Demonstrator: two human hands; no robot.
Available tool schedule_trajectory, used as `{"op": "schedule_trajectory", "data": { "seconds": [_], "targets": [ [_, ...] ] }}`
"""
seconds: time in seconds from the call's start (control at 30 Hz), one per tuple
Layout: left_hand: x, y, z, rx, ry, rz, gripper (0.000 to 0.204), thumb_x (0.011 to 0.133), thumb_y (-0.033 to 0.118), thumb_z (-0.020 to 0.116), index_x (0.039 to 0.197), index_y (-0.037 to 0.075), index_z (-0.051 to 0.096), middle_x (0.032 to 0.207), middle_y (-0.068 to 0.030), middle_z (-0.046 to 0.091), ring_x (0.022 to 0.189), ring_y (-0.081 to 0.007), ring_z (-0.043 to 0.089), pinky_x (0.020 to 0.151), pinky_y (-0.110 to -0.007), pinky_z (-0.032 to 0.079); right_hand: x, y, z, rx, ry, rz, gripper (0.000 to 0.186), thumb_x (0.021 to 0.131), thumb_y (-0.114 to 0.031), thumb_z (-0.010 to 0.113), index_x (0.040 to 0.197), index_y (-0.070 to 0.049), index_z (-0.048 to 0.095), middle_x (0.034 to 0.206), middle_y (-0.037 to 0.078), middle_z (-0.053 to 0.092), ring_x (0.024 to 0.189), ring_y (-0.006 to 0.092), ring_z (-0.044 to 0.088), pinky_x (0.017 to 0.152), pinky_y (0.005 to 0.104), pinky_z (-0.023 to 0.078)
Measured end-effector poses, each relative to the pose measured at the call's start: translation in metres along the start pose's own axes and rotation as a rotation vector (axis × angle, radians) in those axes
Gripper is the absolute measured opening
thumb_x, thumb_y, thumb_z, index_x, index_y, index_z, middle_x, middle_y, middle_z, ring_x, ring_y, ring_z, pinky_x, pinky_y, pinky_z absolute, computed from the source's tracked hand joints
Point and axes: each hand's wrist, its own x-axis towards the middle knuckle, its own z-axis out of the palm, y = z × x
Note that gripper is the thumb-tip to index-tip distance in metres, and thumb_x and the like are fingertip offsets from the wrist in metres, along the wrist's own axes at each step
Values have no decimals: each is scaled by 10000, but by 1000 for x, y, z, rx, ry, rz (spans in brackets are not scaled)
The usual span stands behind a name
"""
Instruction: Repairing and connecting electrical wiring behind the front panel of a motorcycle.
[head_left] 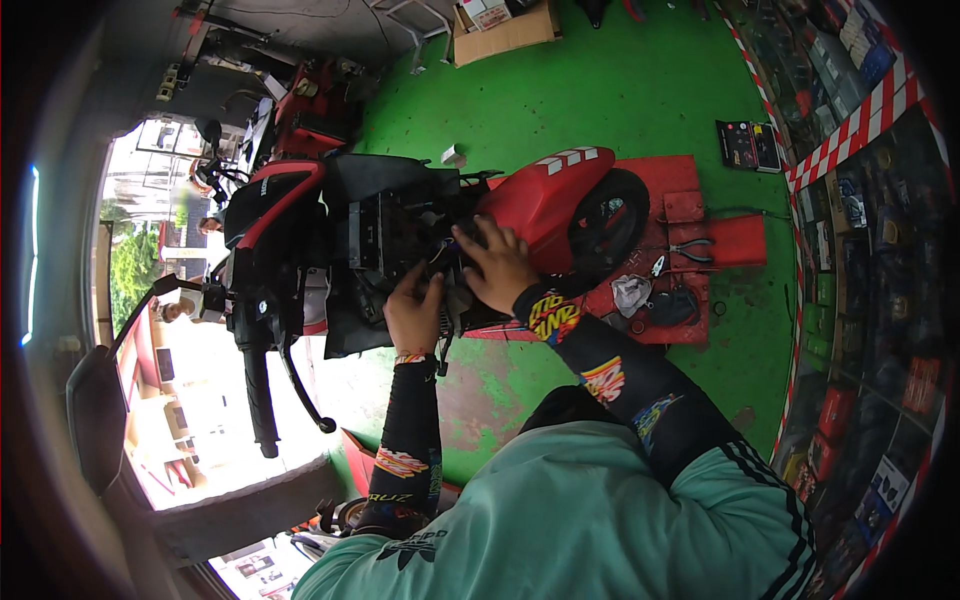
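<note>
A red and black motorcycle (540, 195) stands across the view, its inner bay uncovered in the middle. My left hand (413, 315) reaches into this bay, thumb and forefinger closed around a thin pale wire (437, 254). Just right of it, my right hand (498, 266) bends over the same wiring beside the red tail panel. Its fingers curl down, and whatever lies under the tips is too small to make out. A black box-like part (368, 236) sits left of both hands.
A red lift platform (682, 178) under the rear wheel (610, 222) carries pliers (692, 250) and a crumpled white rag (630, 294). The handlebar grip (260, 400) and a mirror (97, 420) stick out at left. Stocked shelves (870, 260) line the right; a cardboard box (505, 33) stands at the back.
</note>
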Motion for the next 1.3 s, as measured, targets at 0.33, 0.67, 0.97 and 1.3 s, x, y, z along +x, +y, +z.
{"op": "schedule_trajectory", "data": {
  "seconds": [0.33,0.67,0.97,1.3],
  "targets": [
    [-83,-12,-2,-167,-95,26,246,890,166,723,1098,35,731,715,-82,698,615,-130,653,604,-279,510,-120,121,-38,95,-77,463,228,870,-260,693,1024,-92,703,869,112,696,887,341,645,801,472,501],
    [-179,-60,2,-7,-352,-151,291,891,248,688,1140,100,714,769,-105,732,685,-266,714,652,-375,557,-46,69,8,98,-67,78,310,847,-282,732,1056,-61,670,991,147,666,965,371,622,838,473,508],
    [-263,-145,-12,93,-234,-497,318,886,298,667,1139,112,718,814,-135,742,749,-301,725,715,-413,569,18,58,13,148,-344,329,379,955,-401,591,911,-29,653,875,226,661,887,449,623,776,520,484],
    [-356,-219,9,76,-193,-819,340,829,287,670,1093,80,729,887,-203,741,855,-358,722,823,-437,571,49,94,-41,303,-306,234,389,987,-382,590,975,3,649,862,217,668,837,380,667,742,411,492]
  ]
}}
